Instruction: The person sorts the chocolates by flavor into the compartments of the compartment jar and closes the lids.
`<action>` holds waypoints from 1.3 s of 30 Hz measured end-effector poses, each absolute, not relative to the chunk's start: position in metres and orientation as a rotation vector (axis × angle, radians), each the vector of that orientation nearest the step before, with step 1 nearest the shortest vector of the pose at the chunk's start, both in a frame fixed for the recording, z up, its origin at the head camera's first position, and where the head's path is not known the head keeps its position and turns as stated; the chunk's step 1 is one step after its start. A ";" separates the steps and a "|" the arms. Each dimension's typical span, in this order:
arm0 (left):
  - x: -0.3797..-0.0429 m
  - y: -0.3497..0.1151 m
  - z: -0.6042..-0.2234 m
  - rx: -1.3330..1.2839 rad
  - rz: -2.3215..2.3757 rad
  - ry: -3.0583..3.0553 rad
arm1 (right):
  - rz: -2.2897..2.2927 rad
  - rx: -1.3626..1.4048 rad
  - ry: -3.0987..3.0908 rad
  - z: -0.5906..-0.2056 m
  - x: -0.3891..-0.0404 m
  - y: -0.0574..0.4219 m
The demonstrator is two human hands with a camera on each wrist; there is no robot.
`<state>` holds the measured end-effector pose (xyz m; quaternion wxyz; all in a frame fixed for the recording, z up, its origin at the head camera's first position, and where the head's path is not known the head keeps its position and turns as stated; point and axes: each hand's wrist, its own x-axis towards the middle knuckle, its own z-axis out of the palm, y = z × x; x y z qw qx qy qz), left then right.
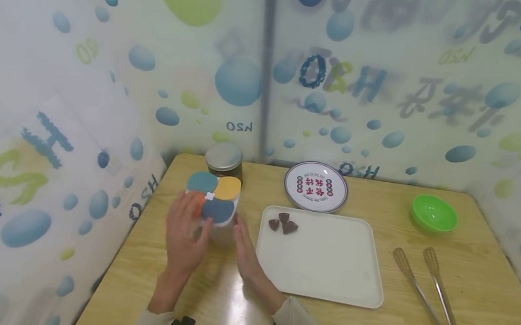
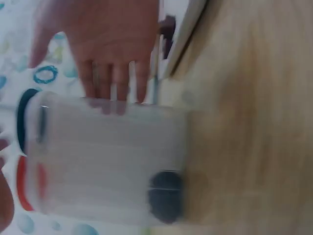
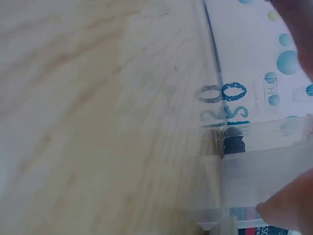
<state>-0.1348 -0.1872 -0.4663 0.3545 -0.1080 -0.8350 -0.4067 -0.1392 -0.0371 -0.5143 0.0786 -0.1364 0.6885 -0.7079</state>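
A clear plastic storage canister [image 2: 107,161] stands upright at the left of the table. Its lid [image 1: 217,208] has teal, yellow, orange and blue sections. My left hand [image 1: 186,231] is at the lid's left side, fingers spread and loosely bent, thumb near its front edge. Along the canister's right wall my right hand [image 1: 247,251] holds its fingers straight, with fingertips right at the plastic in the left wrist view. Low in the canister shows a dark rounded lump [image 2: 166,197]. Three dark brown wedge-like pieces [image 1: 289,227] lie on a white tray [image 1: 326,265] to the right.
Behind the canister stands a jar [image 1: 224,158] with a metal lid. A plate [image 1: 316,187] with red lettering lies beyond the tray. At the right are a green bowl [image 1: 433,213] and long metal tongs [image 1: 441,298]. Printed curtains [image 1: 390,107] enclose the table [image 1: 208,295].
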 end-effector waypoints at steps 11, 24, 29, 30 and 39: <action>-0.144 -0.182 -0.451 -0.786 -0.623 -2.300 | -2.076 -0.467 2.082 -0.514 -0.142 -0.030; -0.170 -0.187 -0.426 -0.611 -0.871 -2.396 | -2.038 -0.407 2.092 -0.517 -0.143 -0.026; -0.186 -0.204 -0.415 -0.535 -1.097 -2.596 | -2.026 -0.427 2.067 -0.516 -0.140 -0.023; -0.188 -0.207 -0.413 -0.525 -1.137 -2.636 | -2.025 -0.433 2.063 -0.514 -0.140 -0.022; -0.192 -0.211 -0.414 -0.440 -1.211 -2.742 | -1.973 -0.463 2.084 -0.499 -0.126 0.006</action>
